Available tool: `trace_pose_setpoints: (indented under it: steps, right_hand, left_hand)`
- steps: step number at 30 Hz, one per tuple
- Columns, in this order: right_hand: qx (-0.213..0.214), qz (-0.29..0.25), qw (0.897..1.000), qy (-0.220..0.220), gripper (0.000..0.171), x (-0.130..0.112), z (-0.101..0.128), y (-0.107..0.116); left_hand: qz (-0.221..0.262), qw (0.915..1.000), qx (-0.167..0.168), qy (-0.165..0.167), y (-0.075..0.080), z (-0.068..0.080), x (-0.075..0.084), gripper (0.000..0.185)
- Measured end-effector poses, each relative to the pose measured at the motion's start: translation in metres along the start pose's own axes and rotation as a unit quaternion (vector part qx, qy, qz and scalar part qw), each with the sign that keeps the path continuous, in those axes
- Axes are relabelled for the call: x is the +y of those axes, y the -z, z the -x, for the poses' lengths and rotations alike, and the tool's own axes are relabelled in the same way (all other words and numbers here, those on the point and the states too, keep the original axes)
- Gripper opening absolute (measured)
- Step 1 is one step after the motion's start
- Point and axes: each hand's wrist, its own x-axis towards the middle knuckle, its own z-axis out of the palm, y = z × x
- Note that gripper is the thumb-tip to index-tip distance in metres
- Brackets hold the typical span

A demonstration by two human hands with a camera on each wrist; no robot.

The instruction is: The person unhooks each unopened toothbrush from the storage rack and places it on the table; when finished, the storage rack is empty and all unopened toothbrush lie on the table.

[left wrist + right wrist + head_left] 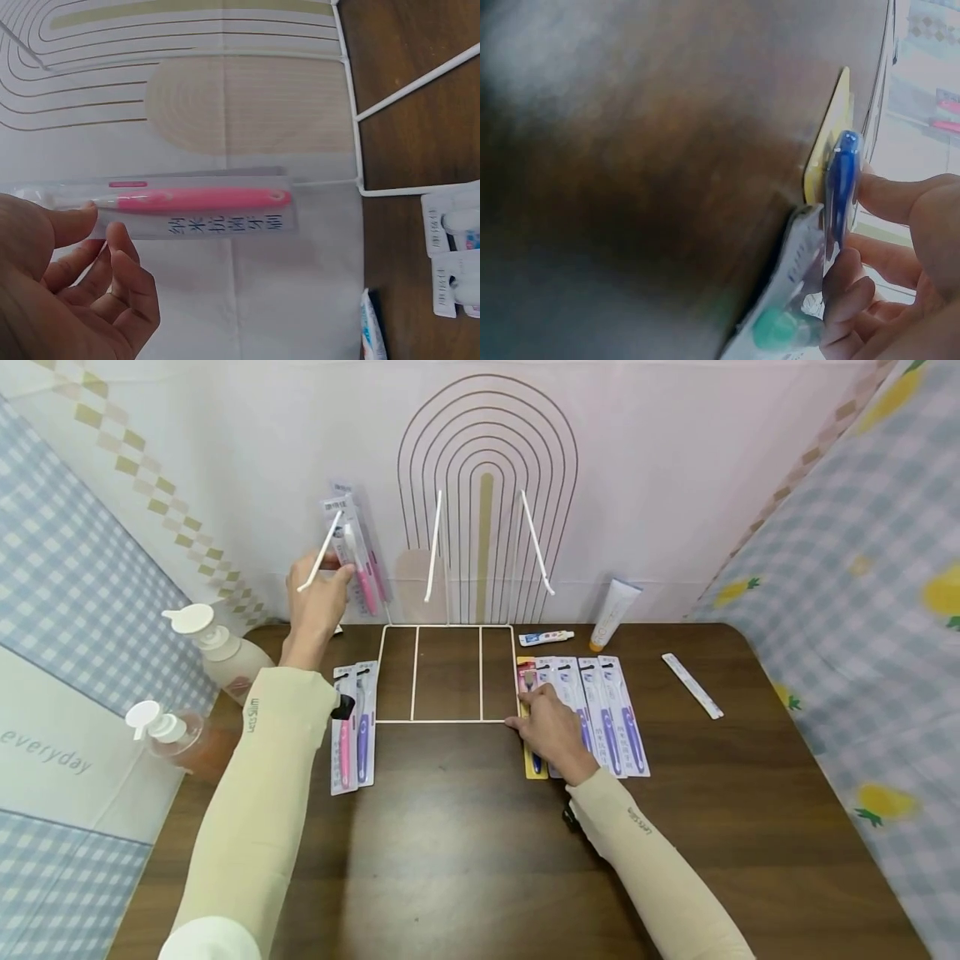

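Two packs in hand: left hand point(318, 597) pinches pink pack point(195, 202), right hand point(551, 731) grips yellow pack point(527, 727); we judge both light, stiff, slippery—hold edges.

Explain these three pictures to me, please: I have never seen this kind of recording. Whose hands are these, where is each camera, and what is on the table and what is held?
No machine here: a person works with two bare hands. The wide picture comes from a camera on the head, looking down at a brown table. The other two come from cameras on each wrist.

The left hand holds a pink packaged toothbrush up by a prong of the white wire rack; its grip is a pinch at one end of the pack. The right hand rests on a yellow-backed toothbrush pack lying beside the rack, fingers curled at its edge.

Also on the table: more toothbrush packs on the right, two packs on the left, toothpaste tubes and two pump bottles.
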Motion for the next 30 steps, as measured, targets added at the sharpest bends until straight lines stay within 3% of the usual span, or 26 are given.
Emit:
trace_pose_setpoints:
  steps: [8, 14, 21, 25, 30]
  right_hand:
    - [0.001, 0.012, 1.0, 0.001, 0.066, 0.001, -0.002, -0.003]
    - [0.012, 0.015, 1.0, 0.005, 0.065, 0.012, -0.009, -0.015]
    - [0.018, 0.011, 1.0, 0.015, 0.067, 0.014, -0.01, -0.017]
    - [0.009, 0.008, 1.0, 0.008, 0.067, 0.01, -0.008, -0.013]
    - [-0.001, 0.002, 1.0, -0.009, 0.07, 0.001, -0.004, -0.004]
  left_hand:
    - [-0.007, 0.9996, 0.022, -0.013, 0.003, -0.003, 0.008, 0.024]
    - [0.01, 0.9999, 0.003, 0.002, 0.006, 0.001, 0.012, 0.027]
    - [0.016, 0.9994, -0.021, -0.022, 0.005, 0.015, 0.017, 0.03]
    - [0.001, 0.9992, -0.04, -0.009, 0.003, 0.027, 0.019, 0.033]
    - [0.016, 0.9986, -0.044, -0.022, -0.002, 0.041, 0.011, 0.032]
